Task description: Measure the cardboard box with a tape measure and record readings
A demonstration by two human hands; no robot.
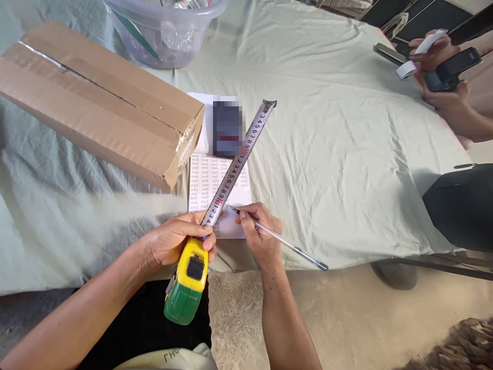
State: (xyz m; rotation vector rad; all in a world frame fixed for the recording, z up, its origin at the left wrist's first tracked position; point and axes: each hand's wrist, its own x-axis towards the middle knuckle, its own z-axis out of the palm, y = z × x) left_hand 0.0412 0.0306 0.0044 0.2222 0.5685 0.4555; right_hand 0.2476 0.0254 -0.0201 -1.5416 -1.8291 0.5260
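Observation:
My left hand [179, 237] pinches the pulled-out blade of a tape measure [188, 280], just above its yellow and green case. The blade slants up and right across an open notebook [202, 187], whose page carries rows of handwritten figures. In my right hand [262, 231] is a pen [290, 241], its tip close to the blade's edge over the page. A dark, blurred-out rectangular object [228, 126] lies on the upper page, partly beside the blade. Part of the lower page is hidden by the blade and my left fingers.
A closed cardboard box [100, 108] lies left of the notebook on the cloth-covered table [339, 169]. Behind it stands a translucent plastic basin [169, 43] with plastic-wrapped things. At right, another person's hands [442, 92] hold a black device. A black object [462, 208] is by the right edge.

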